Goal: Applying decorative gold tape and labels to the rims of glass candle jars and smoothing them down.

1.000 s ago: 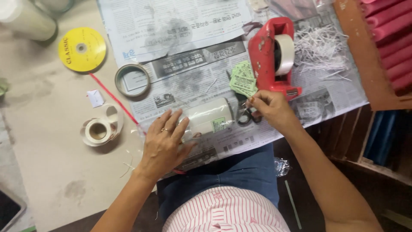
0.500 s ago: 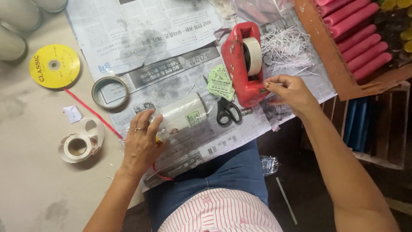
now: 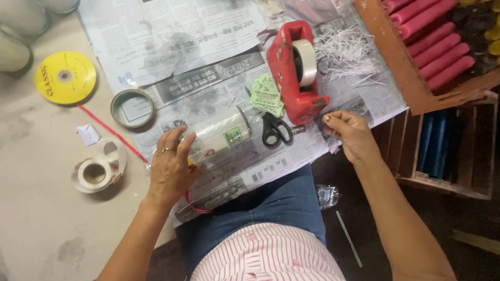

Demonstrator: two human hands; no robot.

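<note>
While left hand [image 3: 169,169] lies flat over one end of the wrapped white cylinder [image 3: 219,132], grip there loose, fingers spread and pressing rather than closed round it. Cylinder on its side on the newspaper [image 3: 172,31], tilted, far end pointing toward the black scissors [image 3: 275,129], just short of touching. Right hand [image 3: 350,134] pinched at the front lip of the red tape dispenser [image 3: 296,73], thumb and forefinger together on what looks like clear tape; strip itself too thin to confirm. Green paper slips [image 3: 266,94] tucked against dispenser's left side. Shredded white paper [image 3: 346,49] just right of dispenser. Brown tape ring [image 3: 133,108] and yellow ribbon spool [image 3: 65,77] well left of cylinder; white tape roll [image 3: 96,173] near left wrist on bare bench [image 3: 36,218]. Red ribbon [image 3: 112,132] running diagonally from spool toward near bench edge. Newspaper overhanging near edge above lap. Right bench edge close to right hand; wooden tray of pink rolls [image 3: 437,47] beyond it, well apart. Open room: bare bench lower left, newspaper upper middle.
</note>
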